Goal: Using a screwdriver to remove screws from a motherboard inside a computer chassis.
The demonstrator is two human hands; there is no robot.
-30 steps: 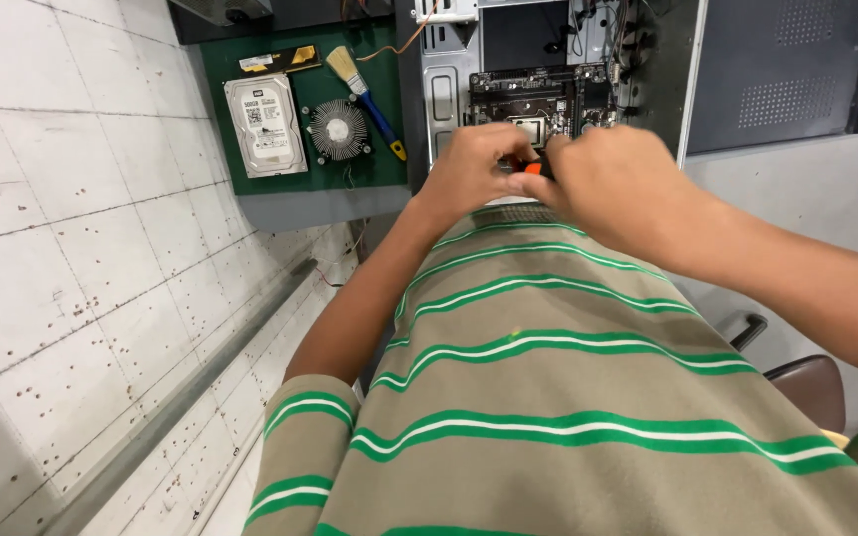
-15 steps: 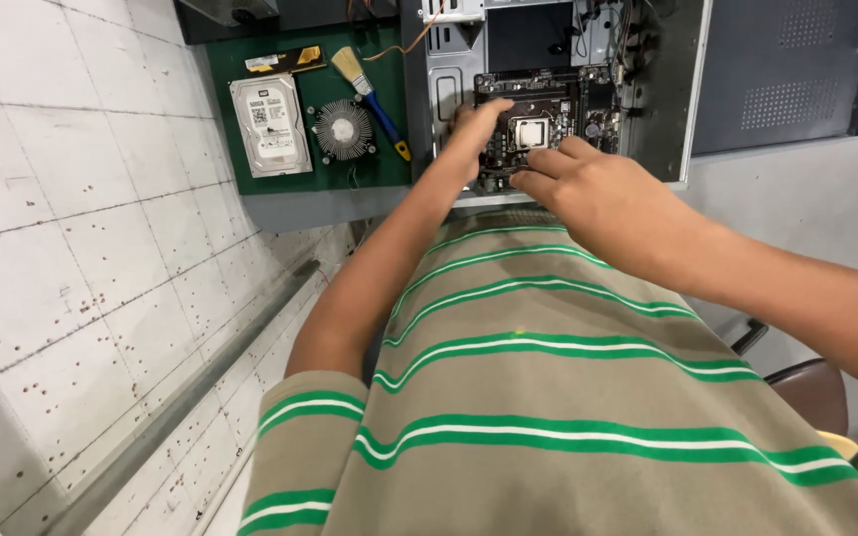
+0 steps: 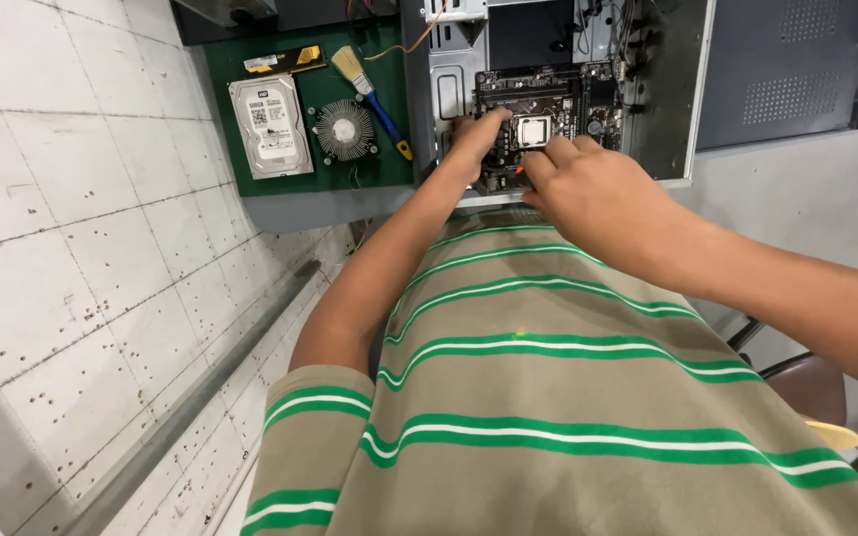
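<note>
An open computer case (image 3: 662,99) lies on the table with a black motherboard (image 3: 548,91) inside it and a silver processor socket (image 3: 533,129) at the board's middle. My left hand (image 3: 474,139) rests with its fingertips on the board's left edge, just beside the socket, and holds nothing. My right hand (image 3: 588,189) hovers over the board's near edge with its fingers curled around a small orange-handled tool (image 3: 519,170), most of which is hidden under the hand.
On a green mat (image 3: 250,184) left of the case lie a hard drive (image 3: 270,126), a round cooler fan (image 3: 344,130), a blue-handled brush (image 3: 369,84) and a memory stick (image 3: 285,60). A dark side panel (image 3: 786,69) lies to the right. Tiled floor (image 3: 71,248) spreads at left.
My hands have drawn apart. The left one slid up onto the board beside the socket, and the right one moved right and toward me.
</note>
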